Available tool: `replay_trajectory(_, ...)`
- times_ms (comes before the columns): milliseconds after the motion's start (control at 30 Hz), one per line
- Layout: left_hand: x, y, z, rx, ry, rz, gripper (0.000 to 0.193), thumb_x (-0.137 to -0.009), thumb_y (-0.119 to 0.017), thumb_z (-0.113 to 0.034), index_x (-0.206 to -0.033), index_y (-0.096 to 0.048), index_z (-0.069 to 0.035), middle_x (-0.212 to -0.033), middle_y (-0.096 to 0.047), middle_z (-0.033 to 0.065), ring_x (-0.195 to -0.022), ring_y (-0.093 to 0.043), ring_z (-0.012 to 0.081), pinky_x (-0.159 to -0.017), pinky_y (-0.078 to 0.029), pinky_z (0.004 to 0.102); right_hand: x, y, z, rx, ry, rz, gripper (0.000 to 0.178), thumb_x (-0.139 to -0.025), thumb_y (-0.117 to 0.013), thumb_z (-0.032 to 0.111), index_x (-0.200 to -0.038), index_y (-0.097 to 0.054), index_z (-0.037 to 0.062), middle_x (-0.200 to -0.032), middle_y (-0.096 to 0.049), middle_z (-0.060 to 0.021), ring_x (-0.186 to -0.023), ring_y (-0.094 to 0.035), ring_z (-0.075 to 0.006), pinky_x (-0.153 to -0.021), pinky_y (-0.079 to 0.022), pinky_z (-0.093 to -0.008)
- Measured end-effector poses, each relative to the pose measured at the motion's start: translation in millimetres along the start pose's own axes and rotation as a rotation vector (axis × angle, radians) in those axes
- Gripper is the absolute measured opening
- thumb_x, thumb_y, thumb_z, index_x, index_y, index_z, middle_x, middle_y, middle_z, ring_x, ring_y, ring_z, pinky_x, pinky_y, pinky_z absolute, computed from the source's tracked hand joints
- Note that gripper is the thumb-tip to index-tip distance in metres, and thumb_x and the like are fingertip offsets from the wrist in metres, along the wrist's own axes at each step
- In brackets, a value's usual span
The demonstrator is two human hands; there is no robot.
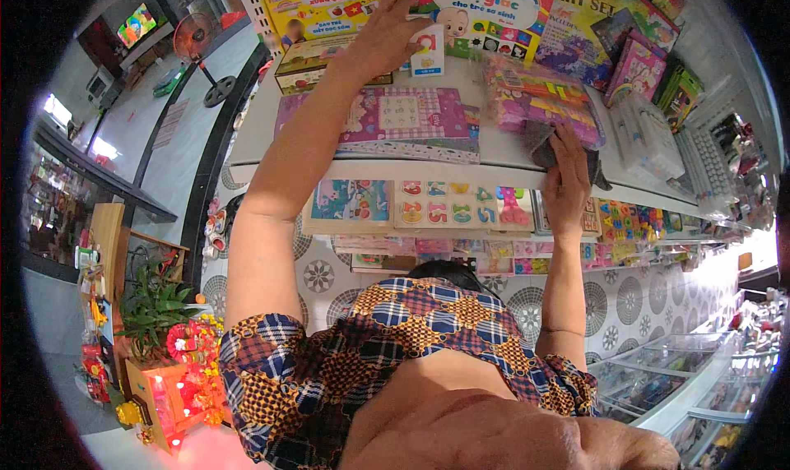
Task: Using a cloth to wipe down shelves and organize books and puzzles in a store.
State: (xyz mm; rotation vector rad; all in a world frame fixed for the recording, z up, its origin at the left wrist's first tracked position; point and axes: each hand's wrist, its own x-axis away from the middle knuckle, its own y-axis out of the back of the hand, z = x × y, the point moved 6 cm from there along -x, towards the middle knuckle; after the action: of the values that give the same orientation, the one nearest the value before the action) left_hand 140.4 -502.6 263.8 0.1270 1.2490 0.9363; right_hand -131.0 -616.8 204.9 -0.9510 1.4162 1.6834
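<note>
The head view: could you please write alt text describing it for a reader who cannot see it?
A person's right hand holds a dark grey cloth at a white shelf's edge, while the left hand is at an upright white card. Behind the left hand stands a yellow printed box; nearer the person lies a flat purple patterned sheet.

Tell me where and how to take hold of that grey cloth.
Pinch the grey cloth by the loose end showing to the right of the right hand, coming from the front right. It looks soft and bunched, and the hand covers its middle, so that free end seems the easiest part to grasp.
</note>
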Motion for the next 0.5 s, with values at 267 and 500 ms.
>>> replay_trajectory(267, -6.7, 10.9, -8.8, 0.609, 0.054, 0.065, 0.032, -0.073, -0.062, -0.010, -0.104, -0.056, -0.011, -0.089, -0.059, 0.0139, -0.077, -0.057, 0.0247, -0.075, -0.046, 0.0332, -58.4, 16.0, 10.3, 0.006, 0.104, -0.230, 0.037, -0.069, -0.045, -0.008, -0.103, -0.055, 0.0023, -0.100, -0.055, -0.0156, -0.095, -0.052, -0.0309, -0.083, -0.040, -0.0373)
replay_trajectory(500, -10.0, 15.1, 12.3, 1.082, 0.319, -0.147, 0.029, -0.078, -0.058, -0.006, -0.107, -0.052, -0.006, -0.083, -0.060, 0.0084, -0.069, -0.058, 0.0135, -0.061, -0.048, 0.0254, -156.5, -57.0, 44.4, -0.125, 0.438, -0.119, 0.043, -0.066, -0.050, -0.010, -0.103, -0.057, 0.0089, -0.099, -0.051, -0.0124, -0.092, -0.048, -0.0299, -0.079, -0.041, -0.0352)
